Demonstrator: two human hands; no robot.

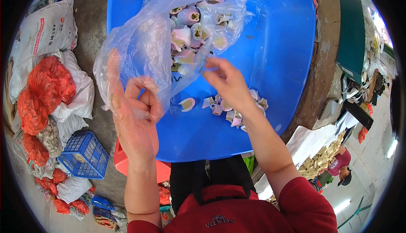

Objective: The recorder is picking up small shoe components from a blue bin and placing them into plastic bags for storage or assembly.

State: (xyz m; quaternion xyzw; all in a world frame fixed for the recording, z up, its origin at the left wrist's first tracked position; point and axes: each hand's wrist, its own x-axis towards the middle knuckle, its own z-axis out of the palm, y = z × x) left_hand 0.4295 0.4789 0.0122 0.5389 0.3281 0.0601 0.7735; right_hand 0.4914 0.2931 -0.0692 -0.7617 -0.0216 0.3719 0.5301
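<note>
A clear plastic bag (139, 43) lies spread at the far left of a large blue tub (270, 64). Inside its mouth are several small hollow pieces (181, 38), pale pink and white with yellowish insides. My left hand (138, 114) grips the near left part of the bag, with one finger stretched up behind the film and the others curled. At the bag's right rim, my right hand (228, 83) has its fingers bent together on the film; its fingertips are partly blurred. Loose pieces of the same kind (234, 115) lie below my right hand, and a single curved piece (187, 103) sits left of them.
On the floor at left are red plastic bags (50, 79), white sacks (55, 26) and a blue crate (86, 153). A red container (120, 159) stands below the tub's near left edge. Right of the tub is a worn wooden surface (323, 43); another person (340, 163) is farther off.
</note>
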